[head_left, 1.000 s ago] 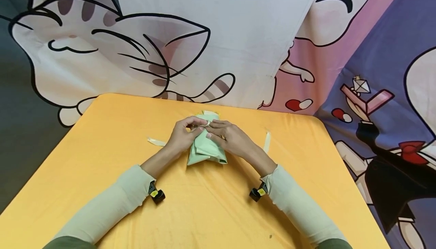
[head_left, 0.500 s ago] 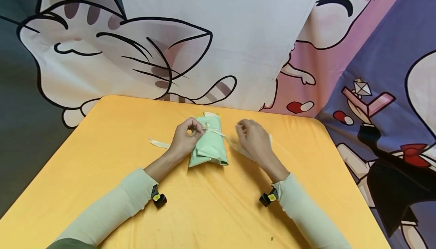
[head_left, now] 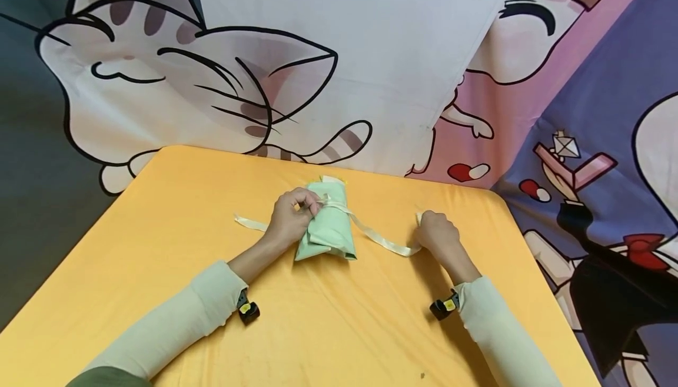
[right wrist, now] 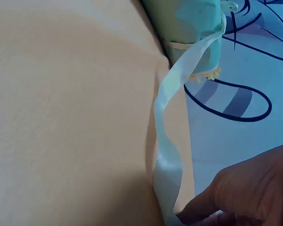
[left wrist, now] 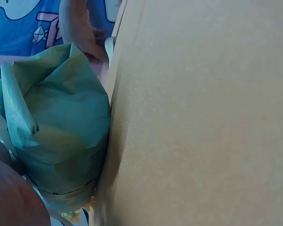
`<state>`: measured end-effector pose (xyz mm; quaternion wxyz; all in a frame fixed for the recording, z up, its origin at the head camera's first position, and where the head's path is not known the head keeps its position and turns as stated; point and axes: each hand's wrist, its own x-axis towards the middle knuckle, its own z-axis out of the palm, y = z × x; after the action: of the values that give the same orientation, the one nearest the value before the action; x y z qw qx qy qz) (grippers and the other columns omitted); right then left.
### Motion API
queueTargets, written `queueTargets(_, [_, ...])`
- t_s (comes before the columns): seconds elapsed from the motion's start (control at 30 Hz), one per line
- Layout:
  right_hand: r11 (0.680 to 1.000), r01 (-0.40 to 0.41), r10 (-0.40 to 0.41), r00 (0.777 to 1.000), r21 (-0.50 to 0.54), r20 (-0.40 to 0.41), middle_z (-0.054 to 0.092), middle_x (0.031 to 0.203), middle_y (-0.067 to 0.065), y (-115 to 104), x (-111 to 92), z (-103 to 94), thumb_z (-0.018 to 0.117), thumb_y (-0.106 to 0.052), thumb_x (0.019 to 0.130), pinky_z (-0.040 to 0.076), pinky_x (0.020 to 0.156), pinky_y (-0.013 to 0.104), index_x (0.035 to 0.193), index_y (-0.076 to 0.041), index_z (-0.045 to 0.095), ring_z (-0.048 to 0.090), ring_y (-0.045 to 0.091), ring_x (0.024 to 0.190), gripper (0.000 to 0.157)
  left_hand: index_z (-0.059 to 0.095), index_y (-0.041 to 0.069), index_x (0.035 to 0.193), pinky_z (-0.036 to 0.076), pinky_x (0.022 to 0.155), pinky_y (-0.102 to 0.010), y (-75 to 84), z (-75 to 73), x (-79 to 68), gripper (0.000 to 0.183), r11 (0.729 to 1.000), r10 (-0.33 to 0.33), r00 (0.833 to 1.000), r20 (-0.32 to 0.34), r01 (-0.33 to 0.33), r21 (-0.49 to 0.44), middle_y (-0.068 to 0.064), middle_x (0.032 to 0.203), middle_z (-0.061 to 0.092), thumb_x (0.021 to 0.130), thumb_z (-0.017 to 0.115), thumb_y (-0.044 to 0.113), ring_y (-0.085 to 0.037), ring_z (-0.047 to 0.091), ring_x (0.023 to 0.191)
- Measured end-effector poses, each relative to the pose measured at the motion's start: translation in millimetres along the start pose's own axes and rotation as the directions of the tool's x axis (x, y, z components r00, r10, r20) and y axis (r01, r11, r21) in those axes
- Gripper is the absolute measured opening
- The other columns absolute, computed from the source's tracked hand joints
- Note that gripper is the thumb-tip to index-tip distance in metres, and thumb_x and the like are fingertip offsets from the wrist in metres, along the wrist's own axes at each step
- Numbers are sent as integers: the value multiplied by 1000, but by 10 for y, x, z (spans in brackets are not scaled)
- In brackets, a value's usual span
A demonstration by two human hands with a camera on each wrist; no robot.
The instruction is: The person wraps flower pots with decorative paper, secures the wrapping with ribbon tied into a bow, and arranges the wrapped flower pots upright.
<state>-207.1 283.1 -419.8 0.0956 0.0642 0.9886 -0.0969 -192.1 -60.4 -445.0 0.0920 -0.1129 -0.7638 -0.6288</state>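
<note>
A bundle wrapped in pale green paper (head_left: 331,231) lies on the yellow-covered table, with small yellow bits showing at its far end. Round its upper part runs a cream ribbon (head_left: 378,239), gathered at the bundle's left side. My left hand (head_left: 290,217) pinches the ribbon there, its fingertips partly hidden. Off to the right, my right hand (head_left: 438,235) grips the ribbon's right tail, which sags between bundle and hand. In the right wrist view the thumb (right wrist: 205,205) presses on the ribbon (right wrist: 169,165). The left wrist view shows the folded paper (left wrist: 61,113) close beside the left hand (left wrist: 14,197).
The ribbon's left tail (head_left: 249,223) lies on the table (head_left: 318,328) beyond the left wrist. A cloth backdrop printed with cartoon figures (head_left: 381,52) stands behind the table's far edge and along the right side.
Both hands were together on top of the bundle. The right hand has moved away to the right, drawing along the ribbon's tail. The left hand has stayed at the gathered ribbon.
</note>
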Motion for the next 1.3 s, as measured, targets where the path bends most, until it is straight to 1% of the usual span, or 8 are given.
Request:
queueTargets(0.13, [994,98,-95,993,46,-68,74,98,20,-104,46,-17,64,-11,104,52,66,43,97,-3,72,63,28,80,14,69,8,72,22,140,-59,7,-10,-11,34,997,34,999,-26,-32,67,-14,110,80,98,65,-13,-31,70,111])
queueTargets(0.23, [967,216,-195,968,132,-155,80,106,20,-254,77,-43,64,-14,110,53,65,39,113,-1,77,68,26,79,19,69,9,71,32,133,-54,17,-24,-27,35,997,35,999,-32,-33,77,-13,110,81,94,61,-17,-32,69,110])
queueTargets(0.5, [793,530,-419,832,299,-363,83,115,13,-878,89,-183,64,-23,116,60,80,43,131,-5,81,75,27,95,28,70,7,69,26,141,-59,6,-15,-35,36,993,60,998,-25,-58,103,-13,106,83,92,59,-18,-33,73,115])
queueTargets(0.63, [724,612,-516,787,319,-338,80,123,12,-1222,80,-257,63,-20,117,60,79,42,135,-7,80,75,29,105,28,71,8,69,48,119,-47,30,2,-39,36,994,47,999,-26,-44,99,-12,108,83,92,61,-18,-32,72,115])
queueTargets(0.73, [693,651,-576,759,312,-303,80,127,10,-1438,105,-290,64,-18,116,61,80,40,136,-9,81,76,28,108,27,71,8,70,50,94,-36,42,16,-40,36,994,39,999,-25,-37,102,-11,110,83,93,61,-17,-30,70,114])
queueTargets(0.8, [676,668,-605,744,310,-283,83,125,9,-1562,136,-299,66,-17,115,62,82,39,136,-9,80,79,27,108,27,72,9,71,49,89,-32,47,19,-39,36,993,40,999,-23,-37,111,-10,111,83,93,61,-17,-28,70,114])
queueTargets(1.1, [649,681,-675,721,339,-156,84,116,13,-2070,266,-321,78,-15,109,67,88,36,135,-6,80,83,25,104,27,72,12,71,49,95,-38,40,38,-42,37,978,100,995,-15,-95,185,-7,105,84,96,65,-15,-28,70,108])
queueTargets(1.3, [623,688,-722,689,371,-65,85,123,14,-2224,277,-323,68,-21,115,63,85,32,146,-8,75,83,28,104,33,73,13,71,48,90,-39,62,45,-40,36,970,107,994,-22,-99,221,-8,87,76,95,66,-14,-26,64,96])
